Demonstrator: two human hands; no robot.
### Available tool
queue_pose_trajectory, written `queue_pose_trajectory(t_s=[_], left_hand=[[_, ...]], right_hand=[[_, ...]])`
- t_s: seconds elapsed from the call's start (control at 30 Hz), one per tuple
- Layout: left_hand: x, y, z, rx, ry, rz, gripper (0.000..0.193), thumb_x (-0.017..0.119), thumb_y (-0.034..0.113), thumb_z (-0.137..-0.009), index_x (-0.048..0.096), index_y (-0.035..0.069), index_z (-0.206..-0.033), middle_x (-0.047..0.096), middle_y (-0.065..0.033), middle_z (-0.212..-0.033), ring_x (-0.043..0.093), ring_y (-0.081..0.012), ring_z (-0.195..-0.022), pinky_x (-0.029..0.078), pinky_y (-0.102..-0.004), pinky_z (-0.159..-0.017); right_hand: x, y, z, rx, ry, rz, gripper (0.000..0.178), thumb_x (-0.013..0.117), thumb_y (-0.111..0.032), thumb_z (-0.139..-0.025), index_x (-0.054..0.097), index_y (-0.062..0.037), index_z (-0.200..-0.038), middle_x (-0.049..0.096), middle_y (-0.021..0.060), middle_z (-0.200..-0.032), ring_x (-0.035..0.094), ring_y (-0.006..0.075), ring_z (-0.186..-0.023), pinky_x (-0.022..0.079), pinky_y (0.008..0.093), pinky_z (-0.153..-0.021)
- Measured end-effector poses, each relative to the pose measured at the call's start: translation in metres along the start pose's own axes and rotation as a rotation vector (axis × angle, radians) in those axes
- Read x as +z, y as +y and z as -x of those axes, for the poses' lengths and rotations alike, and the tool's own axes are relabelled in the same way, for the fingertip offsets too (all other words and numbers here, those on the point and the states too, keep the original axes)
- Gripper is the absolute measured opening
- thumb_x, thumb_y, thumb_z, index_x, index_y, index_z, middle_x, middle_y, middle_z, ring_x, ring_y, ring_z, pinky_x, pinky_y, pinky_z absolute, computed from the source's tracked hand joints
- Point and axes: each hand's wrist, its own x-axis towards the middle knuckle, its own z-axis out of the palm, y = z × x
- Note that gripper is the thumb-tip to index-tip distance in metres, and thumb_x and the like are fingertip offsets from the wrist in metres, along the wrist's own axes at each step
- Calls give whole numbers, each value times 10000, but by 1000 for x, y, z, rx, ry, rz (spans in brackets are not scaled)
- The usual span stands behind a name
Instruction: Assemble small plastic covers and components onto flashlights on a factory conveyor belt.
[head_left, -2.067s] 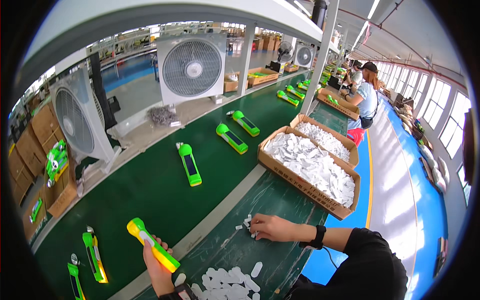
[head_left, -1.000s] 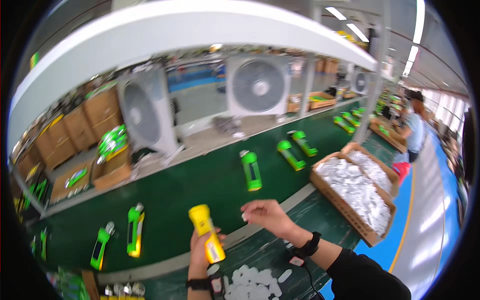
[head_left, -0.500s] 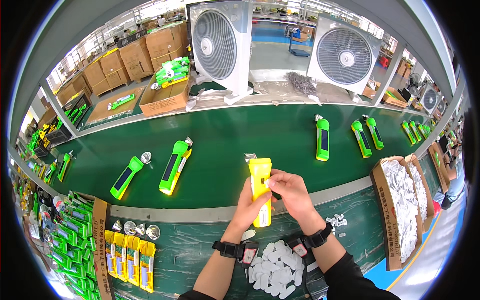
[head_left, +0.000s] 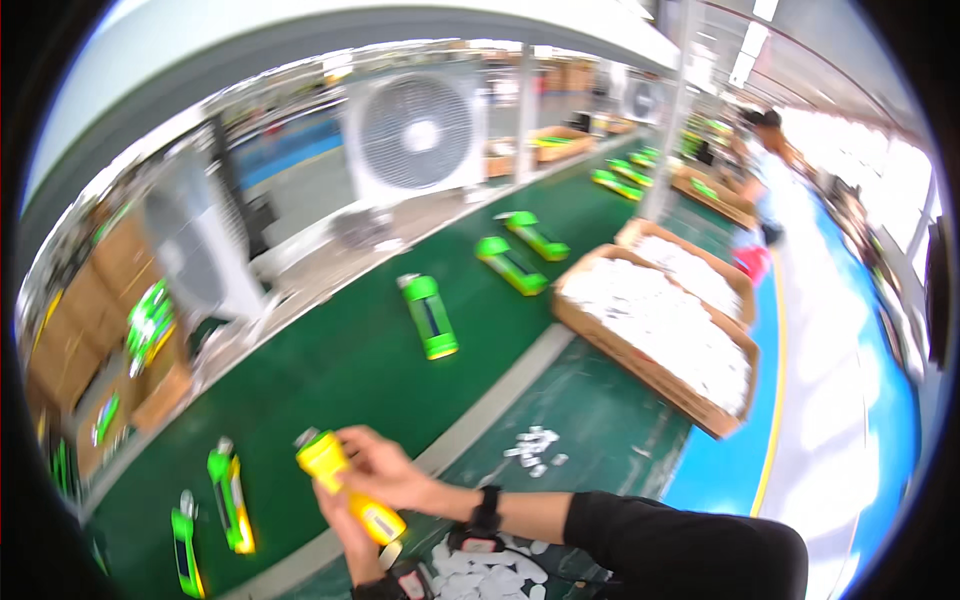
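The left hand (head_left: 345,525) gripped the yellow flashlight (head_left: 350,488) from below, low in the frame. The right hand (head_left: 385,470) pinched its top half. It looked like fitting a part. Next, I think, it needed a firm push, above the green belt (head_left: 330,380).

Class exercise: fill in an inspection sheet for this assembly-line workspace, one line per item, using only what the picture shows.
Surface: green conveyor belt beside a dark green bench mat.
Job's things: yellow plastic torch, held in both hands.
Clutter: small white parts on the mat; open cardboard box of white pieces; green torches along the belt.
Grips: left hand under the torch; right hand closed around its body.
Cables: nothing seen.
Surroundings: white box fans; another person further down the line.
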Motion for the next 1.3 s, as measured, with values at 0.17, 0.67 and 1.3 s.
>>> queue_pose_trajectory(t_s=[0.17, 0.67, 1.3], left_hand=[[7, -9, -6, -69, -208, -19, 528, 347, 437, -967, 401, -27, -1212, 548, -141, -999, 587, -201, -765, 484, -267, -630], [15, 11, -8, -350, 10, 245, 538, 342, 590, -923, 481, 73, -978, 524, -33, -744, 522, -175, -580, 449, -293, -534], [16, 12, -3, -428, -207, 316, 631, 243, 613, -926, 442, 64, -1168, 567, -125, -991, 585, -264, -801, 502, -410, -688]], right_hand=[[-51, -9, -8, 110, -278, -111, 452, 610, -296, -880, 455, -4, -1188, 587, 121, -1010, 627, 160, -835, 513, 273, -693], [-88, 1, -5, 401, -39, -965, 528, 511, -481, -905, 467, -85, -1253, 523, 63, -1132, 511, 203, -1037, 410, 372, -942], [-66, -6, 1, 165, 106, -555, 349, 614, -248, -890, 512, -63, -1166, 554, 51, -1053, 538, 136, -938, 449, 296, -820]])
